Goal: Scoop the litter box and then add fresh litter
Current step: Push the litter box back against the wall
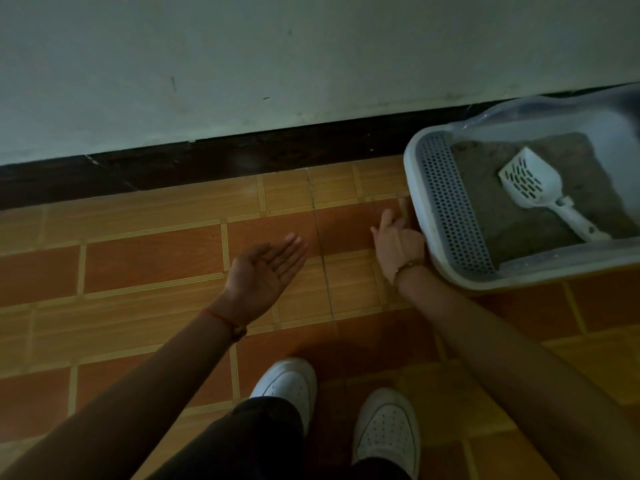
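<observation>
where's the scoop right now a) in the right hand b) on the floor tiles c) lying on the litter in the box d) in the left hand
c, the scoop lies on the litter inside the box.

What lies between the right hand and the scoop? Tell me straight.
In the head view, the white rim of the litter box, then its grey holed strip, then a stretch of litter separate the right hand from the scoop.
</observation>
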`<control>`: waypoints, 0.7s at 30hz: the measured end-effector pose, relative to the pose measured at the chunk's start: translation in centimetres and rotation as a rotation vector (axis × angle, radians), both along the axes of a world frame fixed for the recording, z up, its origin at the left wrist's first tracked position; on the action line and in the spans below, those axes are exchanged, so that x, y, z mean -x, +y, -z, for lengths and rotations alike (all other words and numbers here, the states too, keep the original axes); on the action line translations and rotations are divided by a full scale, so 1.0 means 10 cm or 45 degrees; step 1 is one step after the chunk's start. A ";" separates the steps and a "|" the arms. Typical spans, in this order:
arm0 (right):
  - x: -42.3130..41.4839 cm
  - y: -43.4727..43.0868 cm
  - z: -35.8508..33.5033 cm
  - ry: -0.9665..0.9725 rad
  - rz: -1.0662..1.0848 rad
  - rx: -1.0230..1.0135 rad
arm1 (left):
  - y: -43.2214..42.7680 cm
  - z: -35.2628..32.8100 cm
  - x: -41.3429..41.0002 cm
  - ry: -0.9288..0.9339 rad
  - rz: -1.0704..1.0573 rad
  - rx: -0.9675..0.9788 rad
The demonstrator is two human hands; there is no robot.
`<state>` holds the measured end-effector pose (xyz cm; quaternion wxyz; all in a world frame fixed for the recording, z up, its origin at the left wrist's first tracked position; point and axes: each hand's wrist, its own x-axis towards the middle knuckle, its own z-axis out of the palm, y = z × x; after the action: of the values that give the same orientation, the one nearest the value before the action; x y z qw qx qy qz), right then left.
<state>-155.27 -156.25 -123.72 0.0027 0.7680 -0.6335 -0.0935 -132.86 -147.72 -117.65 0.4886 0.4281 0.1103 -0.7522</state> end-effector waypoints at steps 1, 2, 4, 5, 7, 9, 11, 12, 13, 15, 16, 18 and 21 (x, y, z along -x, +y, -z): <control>0.00 -0.06 0.01 0.035 0.026 -0.019 | -0.01 0.00 0.02 0.001 0.009 -0.005; -0.02 -0.09 0.03 0.056 0.029 -0.033 | -0.01 0.01 0.03 -0.001 0.017 -0.010; -0.03 -0.17 0.10 0.157 0.010 -0.020 | -0.02 0.01 0.06 0.000 0.030 -0.008; -0.02 -0.20 0.14 0.221 -0.017 -0.002 | -0.03 0.01 0.07 0.001 0.037 -0.006; -0.01 -0.23 0.11 0.328 -0.024 0.022 | -0.04 0.00 0.11 0.012 0.054 -0.003; 0.00 -0.28 0.06 0.377 -0.058 0.042 | -0.06 0.00 0.15 0.026 0.072 -0.003; 0.01 -0.31 0.02 0.278 -0.090 0.008 | -0.09 0.01 0.20 0.031 0.089 -0.011; 0.00 -0.31 0.00 0.222 -0.109 0.021 | -0.11 0.01 0.23 0.041 0.098 -0.011; 0.02 -0.30 0.02 0.183 -0.133 0.083 | -0.13 0.01 0.27 0.044 0.112 -0.011; 0.04 -0.25 0.07 0.138 -0.173 0.168 | -0.17 0.00 0.33 0.044 0.141 -0.009; 0.03 -0.22 0.08 0.116 -0.190 0.174 | -0.18 -0.01 0.36 0.040 0.156 -0.006; 0.03 -0.20 0.12 0.107 -0.210 0.182 | -0.19 -0.02 0.42 0.035 0.171 0.002; 0.06 -0.20 0.18 0.072 -0.207 0.142 | -0.22 -0.01 0.46 0.017 0.199 0.004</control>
<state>-155.85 -158.24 -125.53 0.0709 0.8126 -0.5730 -0.0794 -137.43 -149.91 -117.53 0.4282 0.4297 0.0787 -0.7911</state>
